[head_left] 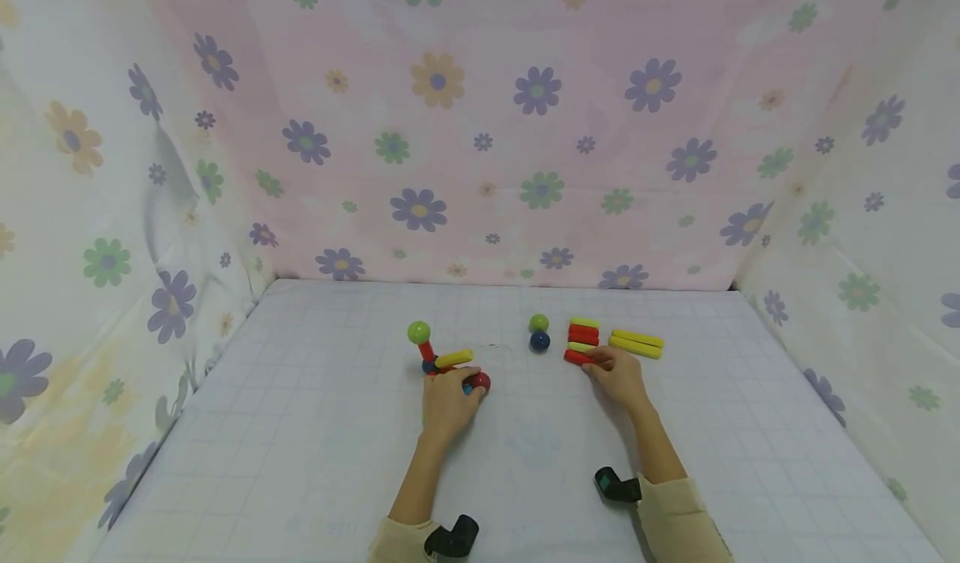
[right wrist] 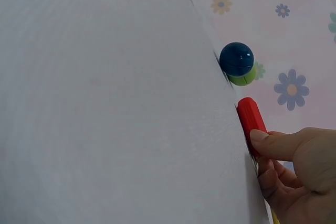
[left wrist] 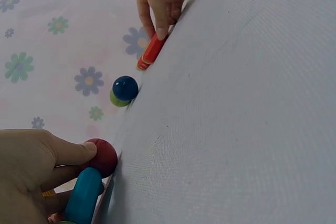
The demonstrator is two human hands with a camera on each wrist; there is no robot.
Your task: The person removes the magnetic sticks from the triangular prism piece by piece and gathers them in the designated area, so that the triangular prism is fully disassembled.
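Observation:
My left hand (head_left: 447, 402) grips the red ball (left wrist: 106, 158) of a small ball-and-rod structure on the left of the table, thumb pressed on the ball. A light-blue rod (left wrist: 84, 196) is by that ball, below my thumb. Farther along the structure are a dark blue ball (head_left: 430, 367), a yellow rod (head_left: 454, 359) and a short red rod (head_left: 426, 351) rising to a green ball (head_left: 418, 333). My fingers hide part of it. With thumb and fingers, my right hand (head_left: 619, 377) pinches the nearest red rod (right wrist: 250, 115) of a row.
Between the hands sit a loose green ball (head_left: 538, 323) and a dark blue ball (head_left: 539, 341). Beyond the pinched rod lie more red rods (head_left: 583, 330) and yellow-green ones (head_left: 584, 323). Two longer yellow rods (head_left: 636, 345) lie to the right. Flowered cloth (head_left: 495, 238) walls the table's back and sides.

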